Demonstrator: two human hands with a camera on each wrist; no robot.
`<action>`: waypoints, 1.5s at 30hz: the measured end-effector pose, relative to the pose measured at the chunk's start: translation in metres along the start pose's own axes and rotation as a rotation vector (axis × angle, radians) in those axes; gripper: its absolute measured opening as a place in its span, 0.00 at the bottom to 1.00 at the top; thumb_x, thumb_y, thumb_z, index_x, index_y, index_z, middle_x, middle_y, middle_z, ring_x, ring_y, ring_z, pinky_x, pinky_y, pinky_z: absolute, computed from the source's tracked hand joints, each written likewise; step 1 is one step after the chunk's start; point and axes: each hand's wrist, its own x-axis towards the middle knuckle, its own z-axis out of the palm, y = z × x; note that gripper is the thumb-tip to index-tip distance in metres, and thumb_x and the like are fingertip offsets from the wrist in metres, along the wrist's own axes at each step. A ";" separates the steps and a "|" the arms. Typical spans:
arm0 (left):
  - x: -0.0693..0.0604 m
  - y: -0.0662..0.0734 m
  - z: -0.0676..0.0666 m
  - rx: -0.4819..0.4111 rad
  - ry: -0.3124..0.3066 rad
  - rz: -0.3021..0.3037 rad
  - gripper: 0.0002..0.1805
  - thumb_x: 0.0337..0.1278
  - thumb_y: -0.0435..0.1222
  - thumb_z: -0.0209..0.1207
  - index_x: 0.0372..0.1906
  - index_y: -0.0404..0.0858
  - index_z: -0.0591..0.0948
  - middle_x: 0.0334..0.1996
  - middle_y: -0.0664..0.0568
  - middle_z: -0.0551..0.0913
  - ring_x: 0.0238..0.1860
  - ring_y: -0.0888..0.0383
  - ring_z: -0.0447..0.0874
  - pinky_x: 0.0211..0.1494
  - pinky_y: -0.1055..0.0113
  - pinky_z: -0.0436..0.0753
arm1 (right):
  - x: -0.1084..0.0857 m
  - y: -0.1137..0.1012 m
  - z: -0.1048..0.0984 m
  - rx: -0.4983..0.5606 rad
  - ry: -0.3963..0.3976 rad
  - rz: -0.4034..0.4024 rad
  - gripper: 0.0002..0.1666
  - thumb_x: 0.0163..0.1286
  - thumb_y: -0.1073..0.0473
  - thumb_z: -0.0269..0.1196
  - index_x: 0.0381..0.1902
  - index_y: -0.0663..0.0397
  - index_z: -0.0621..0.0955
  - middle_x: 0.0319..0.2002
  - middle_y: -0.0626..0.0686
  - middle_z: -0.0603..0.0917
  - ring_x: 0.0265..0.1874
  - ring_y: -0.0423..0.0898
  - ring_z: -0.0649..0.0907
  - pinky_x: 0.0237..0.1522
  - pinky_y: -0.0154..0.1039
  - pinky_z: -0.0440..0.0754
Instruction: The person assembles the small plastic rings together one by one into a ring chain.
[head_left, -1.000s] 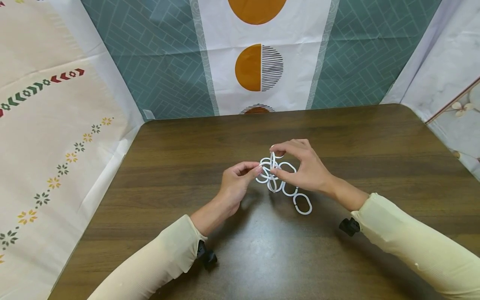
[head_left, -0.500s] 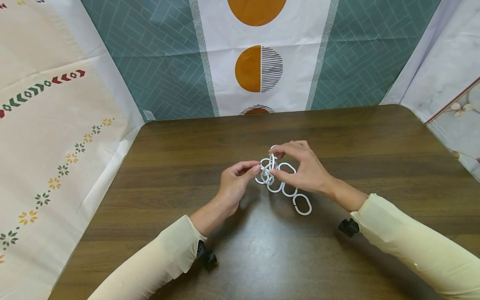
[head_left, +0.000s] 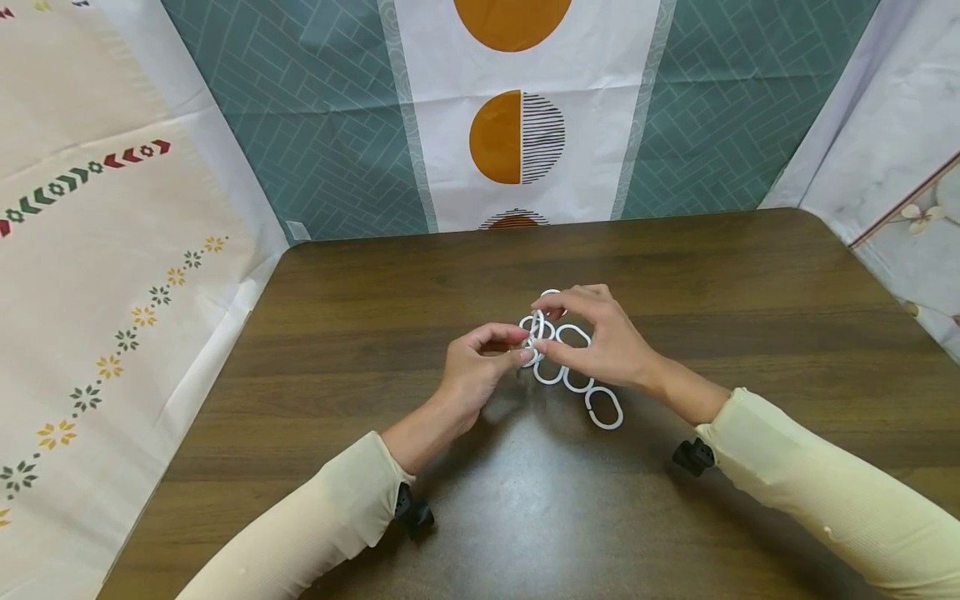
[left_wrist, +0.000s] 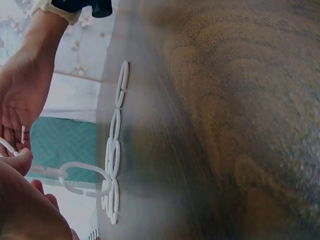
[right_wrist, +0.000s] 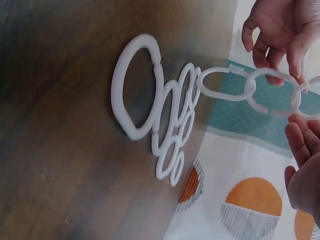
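Note:
White oval plastic links, joined in a chain, lie on the table, one link [head_left: 621,408] nearest the front. From them a hanging link [left_wrist: 82,164] rises towards both hands in the left wrist view. My left hand [head_left: 468,375] pinches a raised link between thumb and fingers. Just to its right, my right hand [head_left: 603,337] holds a link upright between thumb and fingers. In the right wrist view, the left hand [right_wrist: 285,30] and right hand [right_wrist: 306,175] meet at a raised link [right_wrist: 274,72]; the exact fingertip contacts are partly hidden.
The brown wooden table [head_left: 337,333] has its back edge against a teal and white cloth [head_left: 330,150] with orange circles. A cream patterned cloth [head_left: 112,275] hangs on the left, a pale floral one [head_left: 900,167] on the right. Black cameras sit at both wrists.
My left hand has moved slightly right, its thumb and fingertips now at the raised links. My right hand has shifted a little left with its link. The front links have hardly moved.

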 end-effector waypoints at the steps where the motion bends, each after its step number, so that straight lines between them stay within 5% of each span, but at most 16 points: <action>1: 0.000 0.000 0.000 0.009 0.005 0.004 0.14 0.43 0.27 0.71 0.40 0.34 0.86 0.39 0.45 0.83 0.41 0.55 0.77 0.38 0.71 0.74 | 0.000 -0.001 0.000 0.011 -0.007 0.019 0.23 0.52 0.61 0.73 0.48 0.53 0.82 0.34 0.44 0.82 0.38 0.45 0.78 0.53 0.46 0.61; 11: 0.000 -0.001 0.001 0.042 0.038 0.048 0.14 0.42 0.29 0.72 0.39 0.37 0.87 0.39 0.53 0.82 0.50 0.40 0.72 0.41 0.70 0.73 | -0.002 -0.009 -0.001 0.166 -0.089 0.273 0.17 0.63 0.58 0.66 0.50 0.51 0.82 0.37 0.46 0.84 0.41 0.43 0.79 0.52 0.46 0.68; 17: 0.002 -0.003 0.001 0.061 0.057 0.135 0.11 0.44 0.30 0.72 0.37 0.36 0.88 0.36 0.51 0.81 0.42 0.52 0.75 0.42 0.68 0.72 | 0.002 -0.008 -0.001 0.351 -0.122 0.405 0.14 0.68 0.59 0.60 0.48 0.60 0.82 0.44 0.57 0.83 0.41 0.50 0.82 0.45 0.40 0.79; 24: 0.002 -0.003 -0.001 0.084 0.053 0.189 0.07 0.50 0.31 0.69 0.36 0.34 0.87 0.35 0.51 0.81 0.38 0.60 0.76 0.44 0.65 0.71 | 0.001 -0.010 0.004 0.413 -0.163 0.468 0.14 0.69 0.59 0.56 0.43 0.62 0.83 0.32 0.57 0.82 0.36 0.47 0.80 0.45 0.40 0.77; 35: 0.002 -0.004 -0.002 0.146 0.001 0.243 0.10 0.42 0.27 0.71 0.35 0.36 0.87 0.39 0.52 0.81 0.46 0.51 0.75 0.57 0.44 0.68 | 0.006 -0.015 0.004 0.456 -0.036 0.537 0.15 0.69 0.60 0.56 0.44 0.65 0.83 0.39 0.60 0.83 0.41 0.53 0.80 0.51 0.39 0.73; 40: 0.004 -0.002 -0.003 0.117 0.071 0.265 0.08 0.43 0.27 0.71 0.32 0.33 0.87 0.37 0.49 0.82 0.44 0.56 0.77 0.57 0.48 0.70 | 0.005 -0.010 0.001 0.528 -0.045 0.548 0.17 0.70 0.61 0.55 0.45 0.71 0.81 0.35 0.54 0.84 0.44 0.54 0.78 0.54 0.42 0.70; 45: 0.005 0.000 -0.006 0.097 0.126 0.240 0.08 0.45 0.29 0.71 0.34 0.31 0.87 0.35 0.46 0.85 0.40 0.59 0.80 0.49 0.60 0.73 | 0.002 0.008 -0.012 0.398 -0.108 0.537 0.17 0.73 0.58 0.56 0.49 0.68 0.81 0.39 0.54 0.86 0.40 0.47 0.82 0.50 0.37 0.75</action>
